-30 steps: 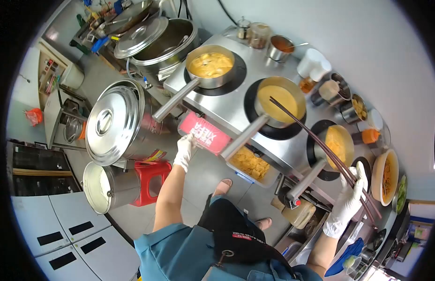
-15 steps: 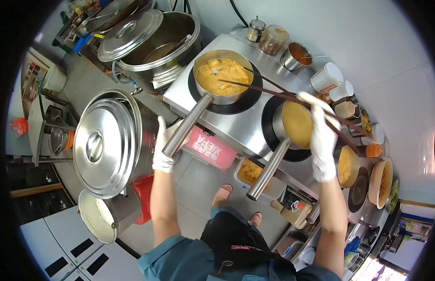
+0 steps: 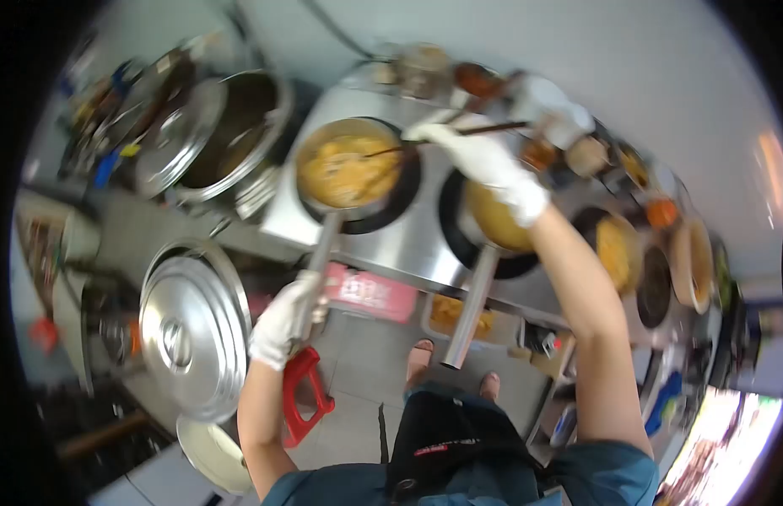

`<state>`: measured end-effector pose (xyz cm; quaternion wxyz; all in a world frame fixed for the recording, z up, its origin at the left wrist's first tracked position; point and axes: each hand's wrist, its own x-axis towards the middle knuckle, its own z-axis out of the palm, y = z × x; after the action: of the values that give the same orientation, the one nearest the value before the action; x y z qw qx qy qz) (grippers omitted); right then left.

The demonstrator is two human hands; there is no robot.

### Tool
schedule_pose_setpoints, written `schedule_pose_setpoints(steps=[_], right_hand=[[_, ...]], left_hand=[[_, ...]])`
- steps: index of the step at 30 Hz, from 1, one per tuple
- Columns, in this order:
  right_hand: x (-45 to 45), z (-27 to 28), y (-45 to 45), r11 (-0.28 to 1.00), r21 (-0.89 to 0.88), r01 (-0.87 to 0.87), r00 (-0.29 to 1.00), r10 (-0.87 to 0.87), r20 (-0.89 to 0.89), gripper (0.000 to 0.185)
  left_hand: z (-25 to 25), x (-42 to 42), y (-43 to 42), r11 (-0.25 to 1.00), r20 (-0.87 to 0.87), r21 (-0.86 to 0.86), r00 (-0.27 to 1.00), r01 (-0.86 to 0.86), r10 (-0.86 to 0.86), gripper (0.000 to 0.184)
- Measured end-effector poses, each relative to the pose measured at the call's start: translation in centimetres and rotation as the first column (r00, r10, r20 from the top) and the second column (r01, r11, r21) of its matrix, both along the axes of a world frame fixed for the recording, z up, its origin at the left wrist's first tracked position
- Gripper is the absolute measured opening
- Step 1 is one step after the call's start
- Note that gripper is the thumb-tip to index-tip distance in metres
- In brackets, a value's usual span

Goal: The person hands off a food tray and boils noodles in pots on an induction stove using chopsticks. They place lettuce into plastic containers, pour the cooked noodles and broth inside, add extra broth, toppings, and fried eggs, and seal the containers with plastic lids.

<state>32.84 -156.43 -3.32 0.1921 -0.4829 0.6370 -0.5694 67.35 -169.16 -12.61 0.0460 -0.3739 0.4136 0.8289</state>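
My gloved left hand (image 3: 285, 320) is closed round the long metal handle of the leftmost saucepan (image 3: 349, 160), which holds yellow food in liquid on a black burner. My gloved right hand (image 3: 486, 164) grips long dark chopsticks (image 3: 493, 128); their tips reach into that pan's food. Under my right forearm sits a second saucepan (image 3: 496, 211) of yellow liquid, its handle pointing toward me. Farther right is a third pan (image 3: 612, 253) with yellow food. The view is blurred by motion.
Large lidded pots (image 3: 193, 333) stand at the left, near a red stool (image 3: 304, 396). Jars and seasoning containers (image 3: 543, 110) line the wall behind the burners. Below the counter edge are a pink box (image 3: 370, 293) and a tub of yellow food (image 3: 459, 316). A long bowl (image 3: 691, 261) stands at the right.
My left hand has taken hold of the left saucepan's handle. My right hand has moved left with the chopsticks, from the right-hand pans to the left pan. The camera view has shifted and tilted.
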Motion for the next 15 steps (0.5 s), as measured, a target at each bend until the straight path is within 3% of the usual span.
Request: schedule_pose_setpoints(steps=[1,2,3,4,5,6,7,8,9,10,11,12,13,14,15], right_hand=[[0.2,-0.9,0.3,0.986,0.14,0.095,0.992,-0.105,0.066,0.03],[0.9,-0.6,0.7,0.957,0.215,0.195,0.977,-0.208,0.041,0.034],[2.2,0.2,1.4,0.978,0.115,0.173,0.969,-0.19,0.158,0.036],[2.7,1.1,2.6,0.959,0.223,0.174,0.968,-0.208,0.139,0.021],[2.3,0.1,2.6,0.996,0.054,0.073,0.968,-0.084,0.236,0.02],[2.4,2.4,4.1,0.998,-0.01,0.056,0.998,-0.056,0.028,0.019],[2.2,2.8,4.8,0.991,-0.119,0.055,0.998,-0.051,0.037,0.017],[0.1,0.8,4.0,0.99,-0.142,0.025,0.977,-0.055,-0.206,0.015],[0.2,1.4,4.8,0.982,-0.18,0.05,0.998,-0.054,-0.019,0.021],[-0.1,3.6,6.2,0.974,-0.209,0.084,0.984,-0.048,0.17,0.028],[-0.9,4.6,7.0,0.986,-0.12,0.117,0.987,-0.102,0.125,0.026],[-0.7,4.9,6.7,0.988,-0.023,0.154,0.987,-0.152,0.058,0.025],[-0.5,6.7,8.3,0.996,0.008,0.093,0.951,-0.091,0.296,0.031],[-0.6,7.0,9.0,0.993,-0.004,0.119,0.945,-0.112,0.309,0.033],[-0.5,6.7,9.4,0.99,-0.016,0.144,0.938,-0.131,0.322,0.035]], left_hand=[[0.9,-0.1,0.7,1.0,-0.07,0.025,0.997,-0.009,0.01,0.075],[-0.6,-0.2,0.8,0.984,0.004,0.128,0.993,-0.12,0.121,0.086],[-3.4,0.8,1.1,0.931,0.05,0.216,0.956,-0.293,0.289,0.076],[-9.3,3.0,1.3,0.893,-0.127,0.438,0.976,-0.106,0.178,0.061],[-14.5,4.3,2.3,0.782,-0.286,0.619,0.948,0.071,0.14,0.047],[-15.0,3.3,6.7,0.909,-0.087,0.407,0.994,0.092,-0.062,0.04],[-14.6,2.4,11.9,0.973,0.162,0.167,0.969,0.16,-0.187,0.034],[-16.2,2.8,15.2,0.959,0.16,0.031,0.945,0.283,-0.284,0.03],[-18.2,2.7,18.4,0.91,0.166,-0.109,0.91,0.399,-0.379,0.025],[-18.4,-0.9,24.2,0.906,0.133,-0.058,0.902,0.42,-0.41,0.029],[-18.9,-6.2,29.8,0.896,0.084,-0.018,0.894,0.443,-0.441,0.037],[-25.1,-7.5,33.8,0.805,-0.078,-0.369,0.848,0.464,-0.524,0.034],[-22.2,-11.0,36.6,0.743,0.095,-0.414,0.837,0.526,-0.54,0.033],[-21.1,-13.4,39.0,0.703,0.073,-0.492,0.829,0.514,-0.554,0.035],[-25.7,-14.7,42.8,0.602,0.036,-0.646,0.806,0.47,-0.591,0.046]])
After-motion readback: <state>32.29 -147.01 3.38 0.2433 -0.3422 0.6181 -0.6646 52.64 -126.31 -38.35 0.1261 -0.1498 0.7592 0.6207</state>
